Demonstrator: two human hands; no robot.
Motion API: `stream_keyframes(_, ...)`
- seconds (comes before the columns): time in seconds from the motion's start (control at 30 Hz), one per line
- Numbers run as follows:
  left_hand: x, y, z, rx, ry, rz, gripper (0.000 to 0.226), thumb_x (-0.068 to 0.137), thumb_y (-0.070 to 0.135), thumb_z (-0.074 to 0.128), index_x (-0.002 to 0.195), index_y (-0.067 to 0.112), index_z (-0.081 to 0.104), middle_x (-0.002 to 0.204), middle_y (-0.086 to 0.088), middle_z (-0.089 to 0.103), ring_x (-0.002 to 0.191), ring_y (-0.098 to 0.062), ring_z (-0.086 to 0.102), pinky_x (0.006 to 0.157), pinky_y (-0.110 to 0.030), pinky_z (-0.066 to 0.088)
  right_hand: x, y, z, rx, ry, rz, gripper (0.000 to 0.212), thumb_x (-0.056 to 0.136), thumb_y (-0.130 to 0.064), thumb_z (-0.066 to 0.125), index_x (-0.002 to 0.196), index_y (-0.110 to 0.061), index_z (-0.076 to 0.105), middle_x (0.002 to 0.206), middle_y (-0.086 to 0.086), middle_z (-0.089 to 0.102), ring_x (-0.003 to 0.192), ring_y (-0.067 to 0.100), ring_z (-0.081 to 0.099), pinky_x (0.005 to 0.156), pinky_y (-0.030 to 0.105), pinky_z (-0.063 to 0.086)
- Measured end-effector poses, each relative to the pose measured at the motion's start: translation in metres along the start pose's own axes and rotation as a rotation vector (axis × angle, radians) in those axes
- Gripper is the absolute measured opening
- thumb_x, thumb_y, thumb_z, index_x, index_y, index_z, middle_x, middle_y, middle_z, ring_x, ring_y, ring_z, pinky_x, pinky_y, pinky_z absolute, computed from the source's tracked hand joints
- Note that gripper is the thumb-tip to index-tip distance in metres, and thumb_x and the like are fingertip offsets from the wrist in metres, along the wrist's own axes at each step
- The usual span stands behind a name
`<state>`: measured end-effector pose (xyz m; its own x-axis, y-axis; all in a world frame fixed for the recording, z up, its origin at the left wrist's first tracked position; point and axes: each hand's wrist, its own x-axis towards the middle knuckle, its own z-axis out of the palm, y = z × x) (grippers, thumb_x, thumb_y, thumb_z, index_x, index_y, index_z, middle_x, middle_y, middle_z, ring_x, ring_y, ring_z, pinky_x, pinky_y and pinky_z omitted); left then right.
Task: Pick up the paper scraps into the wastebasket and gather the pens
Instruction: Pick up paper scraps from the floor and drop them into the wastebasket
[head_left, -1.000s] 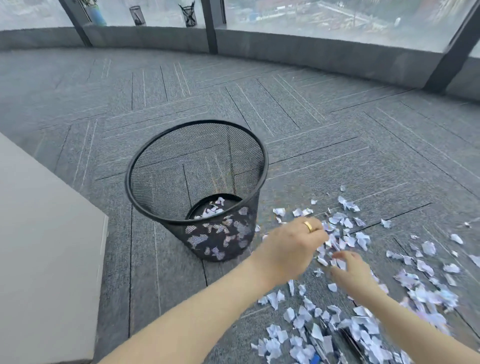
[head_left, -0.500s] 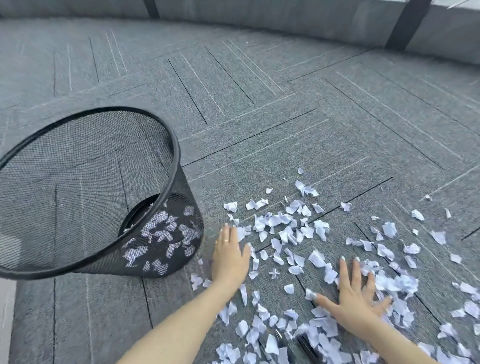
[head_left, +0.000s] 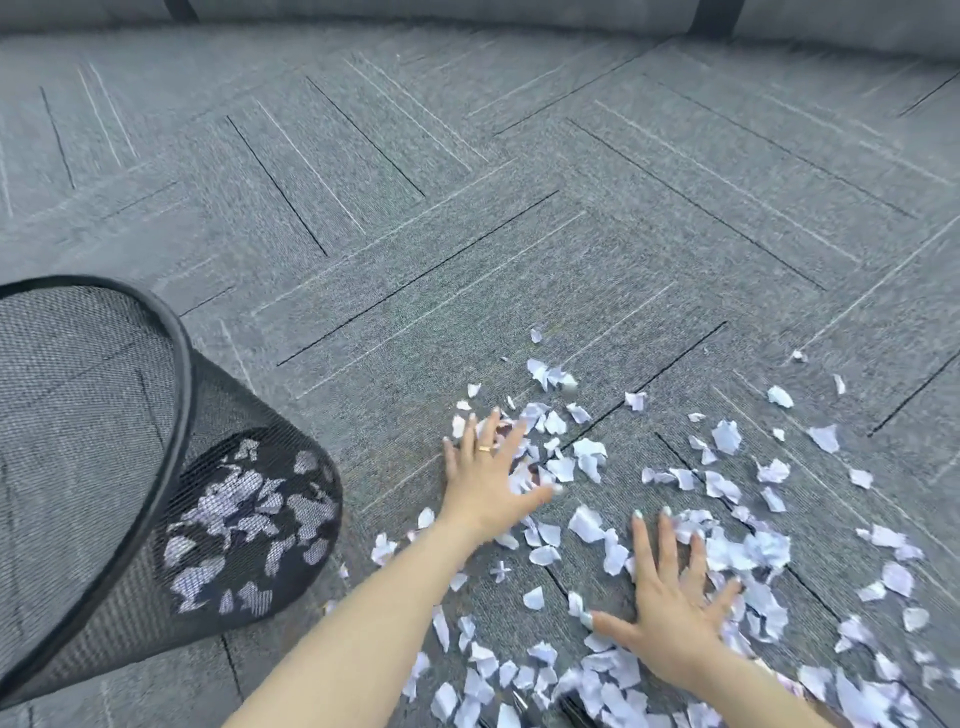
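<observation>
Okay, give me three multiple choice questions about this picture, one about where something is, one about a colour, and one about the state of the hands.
1. Where is the wastebasket relative to the hands?
A. to their left
B. to their right
C. between them

2. What colour is the ring on the left hand?
A. black
B. red
C. gold

3. How are both hands held?
A. clenched in fists
B. flat with fingers spread over the paper scraps
C. gripping the wastebasket rim

Answers:
1 A, the wastebasket fills the picture's left edge.
2 C, a gold band shows on one finger.
3 B, left hand and right hand lie palm-down, fingers straight, on the carpet.
</observation>
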<state>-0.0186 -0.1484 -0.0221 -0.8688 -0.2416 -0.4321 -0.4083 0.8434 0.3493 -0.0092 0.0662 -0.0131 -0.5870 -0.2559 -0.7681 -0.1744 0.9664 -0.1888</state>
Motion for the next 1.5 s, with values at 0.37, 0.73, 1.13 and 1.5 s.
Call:
stream_keyframes(0.37, -0.010, 0.020, 0.013, 0.215, 0.152, 0.321, 0.031, 0.098, 0.037, 0.033, 0.101, 0.010, 0.049, 0.099, -0.006, 0.052, 0.080, -0.024, 0.057, 0.053, -0.029, 0.042, 0.001, 0.000, 0.003, 0.022, 0.038, -0.009, 0.124, 0.065, -0.076, 0.052, 0.127, -0.029, -0.044, 0.133, 0.000, -0.052, 0.121, 0.034, -0.044, 0.098, 0.067, -0.016)
stream_keyframes(0.73, -0.064, 0.030, -0.007, -0.281, 0.002, 0.105, 0.027, 0.096, 0.030, 0.040, 0.072, 0.018, 0.042, 0.066, 0.006, 0.041, 0.051, -0.008, 0.032, 0.050, -0.021, 0.028, 0.000, 0.001, 0.006, 0.013, 0.121, -0.024, 0.123, 0.065, -0.075, 0.053, 0.130, -0.028, -0.041, 0.136, 0.002, -0.049, 0.132, 0.036, -0.034, 0.100, 0.067, -0.014)
stream_keyframes(1.13, -0.122, 0.020, -0.006, -0.394, 0.113, -0.002, 0.033, 0.094, 0.032, 0.042, 0.086, 0.002, 0.054, 0.072, -0.009, 0.054, 0.053, -0.017, 0.039, 0.056, -0.031, 0.033, -0.045, 0.043, 0.051, -0.103, 0.441, -0.184, 0.081, 0.080, -0.069, 0.041, 0.146, -0.035, 0.008, 0.156, -0.006, 0.003, 0.143, 0.020, 0.004, 0.114, 0.044, -0.002)
stream_keyframes(1.5, -0.155, 0.021, -0.008, -0.340, 0.016, 0.006, 0.017, 0.095, 0.031, 0.042, 0.087, 0.018, 0.050, 0.059, 0.004, 0.044, 0.041, -0.010, 0.027, 0.041, -0.023, 0.021, -0.038, 0.034, 0.066, -0.228, 0.576, -0.495, 0.015, 0.082, -0.017, 0.067, 0.084, -0.015, 0.052, 0.071, -0.004, 0.051, 0.047, 0.013, 0.050, 0.038, 0.021, 0.035)
